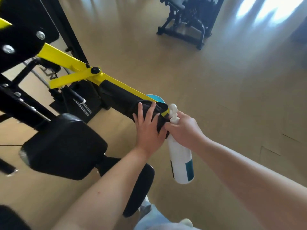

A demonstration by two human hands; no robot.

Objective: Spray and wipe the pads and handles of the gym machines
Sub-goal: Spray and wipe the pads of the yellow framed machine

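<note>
A long black arm pad [119, 97] lies along the yellow lever arm [66, 58] of a gym machine. A black cloth [160, 112] is wrapped over the pad's near end. My left hand [147, 128] lies flat on the cloth, fingers spread and straight, pressing it against the pad. My right hand [184, 130] grips the neck of a white spray bottle [181, 161] with a teal label. Its white nozzle points up beside the cloth and its body hangs down. My right fingertips touch the cloth's edge.
A large black cushioned pad [63, 146] sits lower left on the machine's black frame, with a narrower black pad [141, 188] below my left forearm. Something round and blue [154, 97] shows behind the yellow arm. Another black machine [186, 19] stands on the tan floor at the back.
</note>
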